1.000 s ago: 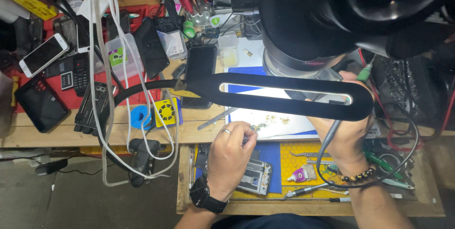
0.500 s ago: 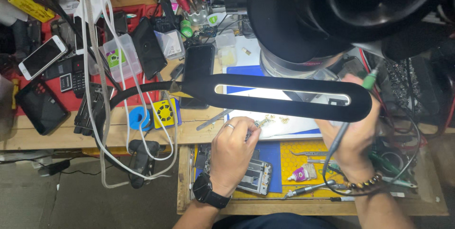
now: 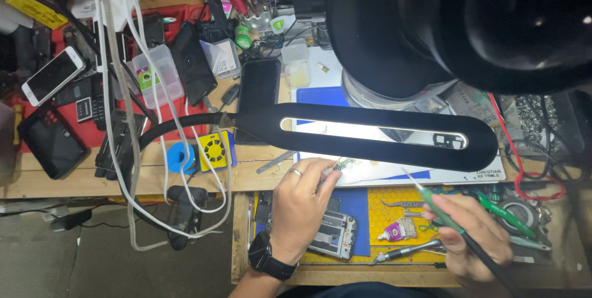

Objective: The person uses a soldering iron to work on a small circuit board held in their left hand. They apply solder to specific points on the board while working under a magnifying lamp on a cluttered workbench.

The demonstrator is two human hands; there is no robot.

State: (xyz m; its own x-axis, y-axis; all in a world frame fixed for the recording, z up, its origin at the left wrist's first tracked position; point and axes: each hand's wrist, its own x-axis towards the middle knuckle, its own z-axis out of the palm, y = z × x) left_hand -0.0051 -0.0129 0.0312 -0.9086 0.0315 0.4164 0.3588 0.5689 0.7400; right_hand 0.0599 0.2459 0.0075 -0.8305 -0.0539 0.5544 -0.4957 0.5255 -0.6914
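Pinching a small circuit board (image 3: 343,163) at twelve o'clock, the left hand (image 3: 302,208) rests over a phone frame (image 3: 333,234). The right hand (image 3: 472,236), at three o'clock, grips a green-handled tool (image 3: 441,210). A black lamp bar (image 3: 370,134) overhangs the bench (image 3: 74,181).

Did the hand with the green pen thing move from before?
Yes. The right hand dropped from up beside the black lamp bar to the yellow mat, holding the green tool.
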